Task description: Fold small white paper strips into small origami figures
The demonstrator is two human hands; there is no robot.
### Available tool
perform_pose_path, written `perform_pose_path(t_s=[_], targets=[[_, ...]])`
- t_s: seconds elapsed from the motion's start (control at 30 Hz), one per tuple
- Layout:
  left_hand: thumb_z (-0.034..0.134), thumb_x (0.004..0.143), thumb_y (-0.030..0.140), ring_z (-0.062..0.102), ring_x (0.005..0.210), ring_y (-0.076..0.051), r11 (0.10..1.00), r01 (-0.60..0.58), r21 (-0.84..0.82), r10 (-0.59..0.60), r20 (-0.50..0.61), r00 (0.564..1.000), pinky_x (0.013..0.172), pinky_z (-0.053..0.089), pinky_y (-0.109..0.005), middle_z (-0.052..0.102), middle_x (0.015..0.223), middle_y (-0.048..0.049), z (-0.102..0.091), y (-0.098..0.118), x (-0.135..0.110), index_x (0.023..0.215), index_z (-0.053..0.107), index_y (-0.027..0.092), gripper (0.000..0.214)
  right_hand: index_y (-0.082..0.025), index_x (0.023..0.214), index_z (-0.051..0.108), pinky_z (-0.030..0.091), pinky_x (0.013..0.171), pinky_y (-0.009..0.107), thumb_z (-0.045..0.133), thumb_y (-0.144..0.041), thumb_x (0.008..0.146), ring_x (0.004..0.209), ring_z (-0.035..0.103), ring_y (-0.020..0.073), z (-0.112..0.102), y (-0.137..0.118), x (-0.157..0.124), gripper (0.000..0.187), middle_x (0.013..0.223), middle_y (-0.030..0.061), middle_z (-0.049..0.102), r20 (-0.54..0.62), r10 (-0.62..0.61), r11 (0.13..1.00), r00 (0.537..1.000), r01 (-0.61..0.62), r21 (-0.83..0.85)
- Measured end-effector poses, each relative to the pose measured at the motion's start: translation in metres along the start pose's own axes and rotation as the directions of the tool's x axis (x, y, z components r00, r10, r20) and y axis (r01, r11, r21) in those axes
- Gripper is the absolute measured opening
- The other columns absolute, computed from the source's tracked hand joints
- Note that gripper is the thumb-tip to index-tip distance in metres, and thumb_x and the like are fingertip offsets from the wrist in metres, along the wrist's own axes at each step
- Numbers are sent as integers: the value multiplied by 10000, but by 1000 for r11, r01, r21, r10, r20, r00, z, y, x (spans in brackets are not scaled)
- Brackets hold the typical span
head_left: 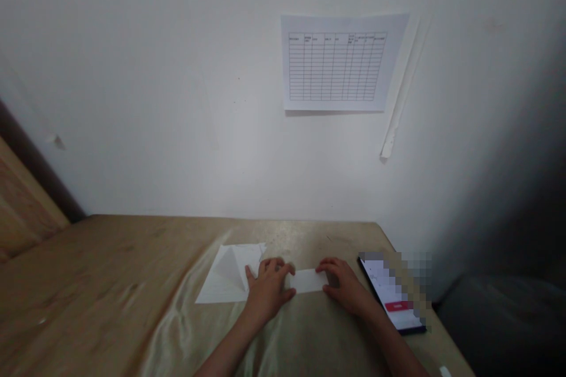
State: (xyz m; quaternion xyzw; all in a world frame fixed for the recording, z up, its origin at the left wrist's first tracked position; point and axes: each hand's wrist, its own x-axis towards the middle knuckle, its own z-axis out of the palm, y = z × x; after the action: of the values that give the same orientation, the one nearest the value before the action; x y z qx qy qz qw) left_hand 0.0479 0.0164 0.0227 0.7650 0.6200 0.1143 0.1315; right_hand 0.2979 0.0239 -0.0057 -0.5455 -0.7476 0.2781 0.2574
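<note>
Bare forearms (236, 333) lie nearest the camera, leading from the lower edge to the left hand (270, 285) and the right hand (342, 284). Between the two sets of fingertips is a small, flat, white paper rectangle (308, 281), over a table covered in shiny beige cloth (132, 288).

Its long axis runs sideways from hand to hand, tilting up slightly toward the right one. Thumb and forefinger of the left hand are curved and set apart at its left end, the other fingers fanned out. Right thumb and forefinger, likewise apart, overlap its right end. Neither hand is clearly nearer, and whether either one actually pinches the paper or only steadies it, I cannot tell.

Just left of the left hand, partly beneath its outer fingers, lies a larger white paper sheet with creased, folded faces (225, 277). Beside the right hand and forearm, on their right, is a dark-edged phone or tablet with a lit screen (382, 291), partly pixelated. Beyond both hands, a white printed table sheet (336, 68) hangs on the pale wall (177, 100).
</note>
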Motion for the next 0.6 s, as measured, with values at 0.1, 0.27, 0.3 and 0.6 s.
perform_pose_path(t_s=[0.1, 0.27, 0.3, 0.6], targets=[[683, 812, 328, 398, 1381, -359, 1000, -13, -4, 13, 9, 1000, 1073, 100, -838, 566, 1387, -5, 0, -2, 0, 1152, 662, 439, 358, -262, 1205, 696, 311, 1199, 421, 595, -119, 712, 1363, 469, 239, -3, 6, 0, 523, 1407, 58, 579, 25, -27, 999, 999, 26, 26], [697, 800, 317, 396, 1389, -362, 1000, -8, -16, 8, 8, 1000, 1076, 94, -838, 579, 1400, 7, -1, -2, 0, 1139, 684, 435, 360, -254, 1222, 695, 318, 1203, 408, 561, -91, 699, 1375, 466, 222, -5, 12, 0, 564, 1426, 59, 566, 41, -41, 998, 998, 39, 48], [701, 796, 310, 393, 1393, -362, 1000, -8, -22, 8, 10, 1000, 1075, 97, -838, 580, 1405, 10, -2, -2, 0, 1137, 687, 437, 365, -251, 1220, 697, 317, 1204, 408, 557, -87, 700, 1376, 465, 222, -5, 11, 0, 562, 1426, 62, 565, 41, -40, 998, 998, 38, 44], [709, 795, 296, 379, 1414, -368, 1000, -1, -30, 3, 52, 999, 1074, 82, -842, 579, 1433, 20, -8, -6, 2, 1149, 698, 473, 395, -255, 1236, 693, 310, 1213, 424, 547, -78, 701, 1393, 450, 224, -3, 12, -1, 583, 1445, 62, 553, 46, -36, 999, 998, 34, 43]])
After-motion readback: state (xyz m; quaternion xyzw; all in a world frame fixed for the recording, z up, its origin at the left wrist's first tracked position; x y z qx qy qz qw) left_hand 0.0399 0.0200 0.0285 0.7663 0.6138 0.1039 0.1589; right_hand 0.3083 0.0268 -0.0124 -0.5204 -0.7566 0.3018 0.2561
